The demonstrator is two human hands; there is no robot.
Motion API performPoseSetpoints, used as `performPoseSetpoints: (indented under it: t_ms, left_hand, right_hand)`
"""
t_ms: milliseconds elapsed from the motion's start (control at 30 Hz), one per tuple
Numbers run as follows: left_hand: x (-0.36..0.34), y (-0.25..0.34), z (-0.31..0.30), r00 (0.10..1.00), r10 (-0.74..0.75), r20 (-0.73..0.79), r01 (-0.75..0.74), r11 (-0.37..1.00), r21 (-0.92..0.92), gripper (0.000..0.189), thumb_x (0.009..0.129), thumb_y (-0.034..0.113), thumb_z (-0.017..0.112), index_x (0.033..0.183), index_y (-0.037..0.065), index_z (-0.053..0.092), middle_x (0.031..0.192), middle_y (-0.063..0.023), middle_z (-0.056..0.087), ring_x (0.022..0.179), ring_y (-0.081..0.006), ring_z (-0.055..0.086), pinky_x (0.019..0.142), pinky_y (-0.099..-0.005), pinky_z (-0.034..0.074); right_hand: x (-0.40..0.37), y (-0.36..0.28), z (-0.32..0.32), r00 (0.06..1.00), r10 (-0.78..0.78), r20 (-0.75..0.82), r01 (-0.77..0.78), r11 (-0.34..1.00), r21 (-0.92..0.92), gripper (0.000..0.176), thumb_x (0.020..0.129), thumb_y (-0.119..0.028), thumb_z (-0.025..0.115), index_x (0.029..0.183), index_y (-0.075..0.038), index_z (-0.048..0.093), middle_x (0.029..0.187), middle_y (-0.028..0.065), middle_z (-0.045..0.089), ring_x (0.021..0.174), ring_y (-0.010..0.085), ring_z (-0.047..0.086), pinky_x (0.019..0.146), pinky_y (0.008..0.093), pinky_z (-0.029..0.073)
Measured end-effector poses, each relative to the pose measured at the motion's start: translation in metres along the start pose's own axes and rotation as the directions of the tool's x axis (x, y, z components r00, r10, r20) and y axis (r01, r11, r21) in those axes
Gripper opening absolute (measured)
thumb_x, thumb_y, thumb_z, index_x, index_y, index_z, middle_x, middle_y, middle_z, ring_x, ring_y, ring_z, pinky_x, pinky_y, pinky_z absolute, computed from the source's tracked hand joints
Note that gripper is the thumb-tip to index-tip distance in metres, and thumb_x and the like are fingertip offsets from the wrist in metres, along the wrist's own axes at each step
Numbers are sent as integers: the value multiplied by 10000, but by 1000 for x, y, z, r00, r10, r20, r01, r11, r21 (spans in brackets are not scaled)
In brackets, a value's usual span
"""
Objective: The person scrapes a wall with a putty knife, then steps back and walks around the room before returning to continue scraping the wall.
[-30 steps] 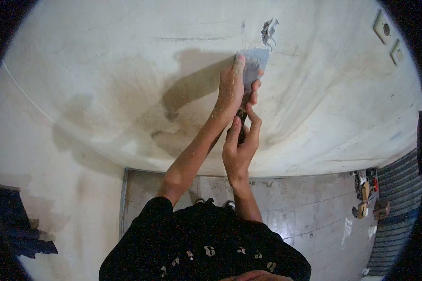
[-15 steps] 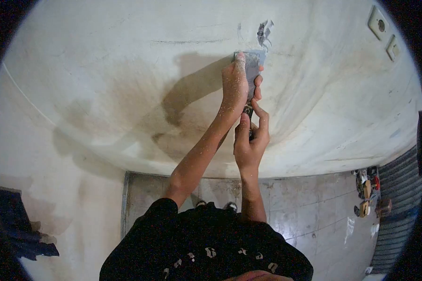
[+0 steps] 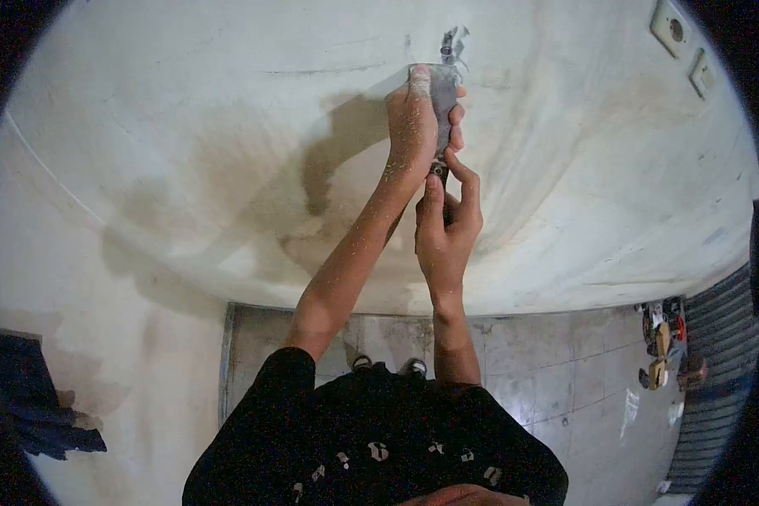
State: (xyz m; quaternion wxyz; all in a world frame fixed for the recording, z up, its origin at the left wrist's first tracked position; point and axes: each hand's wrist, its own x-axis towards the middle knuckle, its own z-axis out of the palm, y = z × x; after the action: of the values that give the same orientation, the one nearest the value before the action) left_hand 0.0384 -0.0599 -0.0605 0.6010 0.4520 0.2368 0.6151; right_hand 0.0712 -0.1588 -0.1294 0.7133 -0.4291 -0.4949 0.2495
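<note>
A flat grey rectangular tool (image 3: 444,110) lies against the pale wall (image 3: 253,126), just below a dark damaged patch (image 3: 452,46). My left hand (image 3: 415,118) is wrapped round its flat part, thumb on the face and fingertips showing past the right edge. Lower down, my right hand (image 3: 449,219) grips the dark handle (image 3: 438,171) between thumb and fingers. Pale dust speckles my left hand and forearm.
Two wall sockets or switches (image 3: 673,30) are at the upper right. Dark cloth (image 3: 38,396) hangs at the lower left. Assorted items (image 3: 662,346) lie on the tiled floor (image 3: 557,371) beside a corrugated grey surface (image 3: 717,388).
Both hands and the tool have moved up the wall, closer to the damaged patch. The pale blue-grey area by the tool's top edge is now mostly covered.
</note>
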Motion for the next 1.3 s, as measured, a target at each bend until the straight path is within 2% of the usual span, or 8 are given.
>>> performPoseSetpoints:
  t_ms: [100,233,333,733,900,1067,1200,1300]
  left_hand:
    - [-6,-18,-4,999,-34,0,34,999,16,582,984,495,345,840,-9,597,528,-40,514,339,-142,466,304,-274,365]
    - [-18,-51,-18,988,-148,-54,149,989,22,577,982,502,349,881,-5,604,543,-38,522,343,-145,463,319,-272,367]
    - [-19,-54,-17,987,-149,-60,146,988,-53,560,985,483,367,864,-16,590,520,-47,504,337,-143,455,323,-263,369]
    - [-22,-46,-2,980,-132,-148,143,987,68,308,906,296,621,780,18,584,523,-23,511,351,-105,452,328,-246,358]
    - [-26,-47,1,978,-150,-144,161,985,67,310,913,290,608,759,25,563,513,-16,492,348,-112,452,322,-254,350]
    - [-12,-20,17,988,-67,-138,79,994,80,307,913,284,608,761,23,559,513,-12,484,344,-118,443,317,-260,348]
    - [-20,-37,6,975,-145,-171,152,988,26,310,904,291,621,757,24,562,526,-12,494,352,-115,448,317,-263,351]
    - [-15,-26,11,984,-86,-153,98,992,76,305,903,285,620,753,25,564,526,-12,494,352,-111,446,314,-264,350]
  right_hand:
    - [-7,23,-5,997,-66,-36,66,998,-10,300,972,-60,483,1258,28,458,899,100,594,677,75,516,579,234,415]
    - [-29,48,-14,999,7,-44,-9,999,-50,307,983,-110,487,1274,-16,458,649,-8,515,515,32,411,463,212,296]
    - [-29,37,-22,997,73,8,-73,997,-16,313,987,-116,480,1285,-24,443,613,-14,498,512,30,406,462,205,290]
    - [-20,43,-36,997,60,48,-60,998,-6,294,985,-115,488,1260,-11,462,615,-3,514,524,39,431,467,208,308]
    - [-21,51,-41,999,-6,35,7,999,-44,295,984,-118,494,1254,-4,466,608,-3,512,517,36,428,465,207,304]
    - [1,18,-36,995,70,69,-72,997,30,292,984,-116,495,1253,-8,458,586,-16,491,491,33,411,448,205,283]
    - [-11,33,-39,995,70,73,-70,998,-7,280,984,-114,496,1244,-17,463,578,-22,481,488,28,399,445,203,274]
    - [-6,25,-39,993,88,82,-91,995,31,276,984,-108,493,1243,-17,463,591,-21,490,495,23,397,446,199,271]
